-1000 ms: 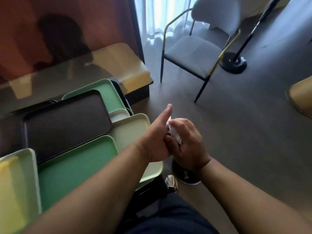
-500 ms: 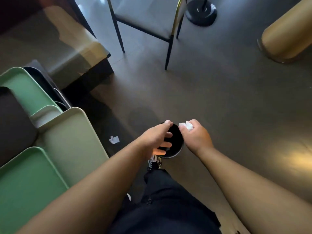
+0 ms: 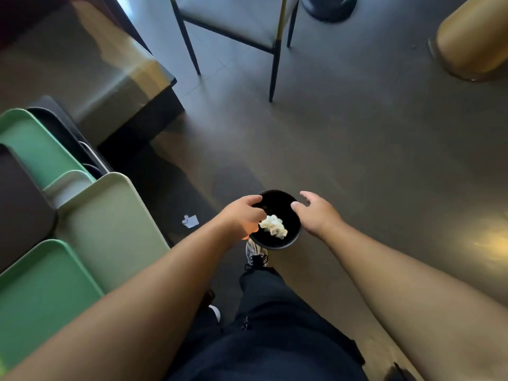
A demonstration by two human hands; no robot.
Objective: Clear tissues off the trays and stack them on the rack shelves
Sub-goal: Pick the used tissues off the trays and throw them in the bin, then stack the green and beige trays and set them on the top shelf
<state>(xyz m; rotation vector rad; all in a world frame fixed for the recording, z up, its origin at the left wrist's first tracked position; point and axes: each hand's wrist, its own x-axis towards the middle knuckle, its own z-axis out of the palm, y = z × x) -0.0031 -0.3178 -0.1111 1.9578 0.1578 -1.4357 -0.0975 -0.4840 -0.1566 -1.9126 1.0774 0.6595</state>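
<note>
A crumpled white tissue lies inside a small black bin on the floor. My left hand hovers over the bin's left rim, fingers loosely curled and holding nothing. My right hand is over the right rim, fingers relaxed and empty. Several trays overlap on the table at the left: a pale green tray, a green tray in front, another green tray behind, and a dark tray.
A small scrap of white paper lies on the dark floor left of the bin. A chair stands ahead, a round black stand base beyond it, a gold cylinder at the right. My legs and shoe are below.
My right hand has let go of the tissue, which now lies in the bin. Both hands have spread apart over the rim. The view tilted down from the trays to the floor.
</note>
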